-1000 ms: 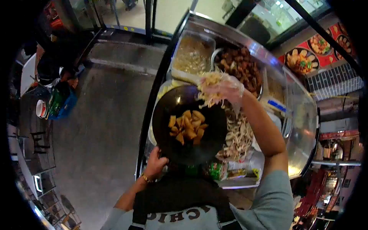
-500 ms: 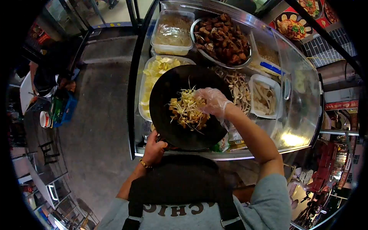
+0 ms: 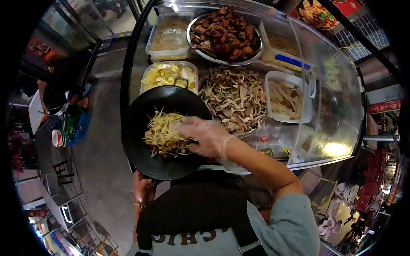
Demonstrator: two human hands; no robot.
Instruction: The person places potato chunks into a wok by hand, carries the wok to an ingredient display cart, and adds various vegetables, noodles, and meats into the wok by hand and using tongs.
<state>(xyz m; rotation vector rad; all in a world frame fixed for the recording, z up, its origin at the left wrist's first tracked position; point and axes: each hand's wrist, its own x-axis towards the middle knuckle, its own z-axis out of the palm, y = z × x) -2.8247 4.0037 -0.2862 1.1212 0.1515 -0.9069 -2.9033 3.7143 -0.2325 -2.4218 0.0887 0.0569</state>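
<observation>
A black wok [image 3: 166, 168] is held tilted over the near left of the counter. In it lies a heap of bean sprouts [image 3: 164, 138] with some brownish pieces under them. My left hand [image 3: 144, 190] is closed round the wok's handle below the near rim; part of the hand is in shadow. My right hand [image 3: 207, 135], in a clear plastic glove, lies over the right side of the sprouts. Its fingers are stretched out with the thumb apart, slightly blurred, and the tips touch the sprouts.
Behind the wok stand a tub of cut cabbage [image 3: 168, 72], a tub of soaking strands [image 3: 171, 38] and a bowl of browned chunks [image 3: 226, 34]. Sliced mushrooms [image 3: 232, 96] and a tub of pale strips [image 3: 285, 100] sit to the right. A glass panel [image 3: 329, 123] borders the counter.
The wok, with my left hand on its handle, has moved left and toward me, uncovering the mushrooms. My right hand has moved left and down with it. More sprouts now cover the brownish pieces.
</observation>
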